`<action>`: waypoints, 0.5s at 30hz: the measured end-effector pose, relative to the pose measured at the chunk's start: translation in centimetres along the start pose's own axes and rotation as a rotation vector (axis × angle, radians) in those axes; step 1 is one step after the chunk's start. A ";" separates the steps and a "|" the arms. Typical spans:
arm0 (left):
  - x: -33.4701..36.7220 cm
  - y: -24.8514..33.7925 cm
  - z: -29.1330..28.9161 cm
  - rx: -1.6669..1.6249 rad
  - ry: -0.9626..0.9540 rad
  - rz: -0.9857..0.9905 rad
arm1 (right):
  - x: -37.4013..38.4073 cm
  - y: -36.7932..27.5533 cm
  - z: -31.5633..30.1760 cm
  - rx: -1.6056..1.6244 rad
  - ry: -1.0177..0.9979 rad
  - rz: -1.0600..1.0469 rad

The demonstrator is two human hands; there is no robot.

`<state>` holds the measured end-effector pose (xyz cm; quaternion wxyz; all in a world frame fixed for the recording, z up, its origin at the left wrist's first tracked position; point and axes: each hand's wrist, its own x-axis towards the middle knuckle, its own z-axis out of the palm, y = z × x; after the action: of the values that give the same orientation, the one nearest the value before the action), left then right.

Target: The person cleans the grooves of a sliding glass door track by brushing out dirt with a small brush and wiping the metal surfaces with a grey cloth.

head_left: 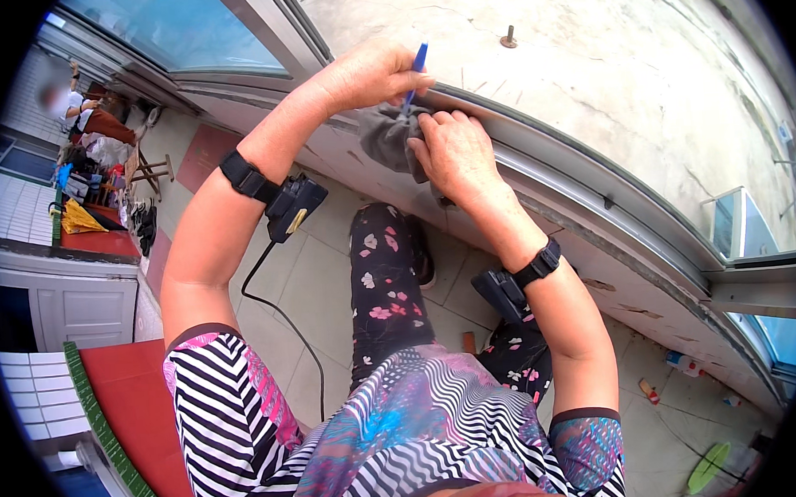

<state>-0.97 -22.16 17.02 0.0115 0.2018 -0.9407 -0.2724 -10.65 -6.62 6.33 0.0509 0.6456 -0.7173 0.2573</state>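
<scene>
My left hand (368,72) grips a thin blue-handled tool (417,63), its tip pointing down into the metal window track (536,154). My right hand (451,148) presses a grey cloth (389,138) against the same track, just below the tool's tip. The two hands are almost touching. Both wrists carry black strapped devices, and a black cable hangs from the left one. Part of the cloth is hidden under my right fingers.
A glass window pane (175,27) lies at the upper left, and a concrete ledge (603,53) with a small bolt (508,38) beyond the track. Tiled floor (311,288) below holds small bottles (683,360). A person (67,103) stands far left among clutter.
</scene>
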 end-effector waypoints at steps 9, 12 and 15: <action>0.9 3.9 3.9 -0.476 0.055 0.037 | -4.3 2.5 -3.3 0.004 0.103 0.093; 1.3 5.2 7.0 -0.818 0.067 0.047 | -7.3 4.2 -5.7 0.010 0.203 0.136; 1.8 9.5 10.5 -1.118 -0.004 0.102 | -12.0 6.5 -10.1 0.032 0.287 0.241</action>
<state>-7.56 -10.18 12.84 0.1282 0.1187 -0.6616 -0.7292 -17.55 8.76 8.15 0.1110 0.5124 -0.7706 0.3624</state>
